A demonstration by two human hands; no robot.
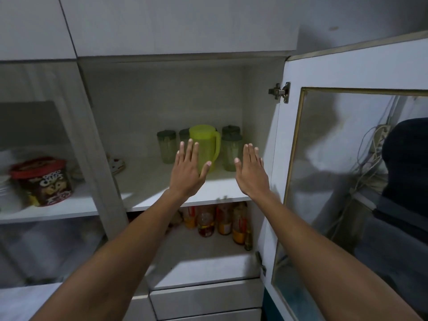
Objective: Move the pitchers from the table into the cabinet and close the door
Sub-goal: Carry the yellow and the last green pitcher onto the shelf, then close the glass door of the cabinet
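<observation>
Green pitcher (pixel 205 144) stands behind left hand (pixel 188 169).

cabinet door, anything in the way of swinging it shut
Both forearms cross the opening: the left hand and right hand reach over the shelf toward the green pitcher. The cabinet door stands wide open on the right; nothing else visible blocks it.

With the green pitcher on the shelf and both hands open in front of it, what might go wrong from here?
1. The left hand is right in front of the green pitcher; a nudge could knock it into the cups crowded beside it.
2. The door stands wide open, and its glass pane could rattle if swung shut hard.
</observation>
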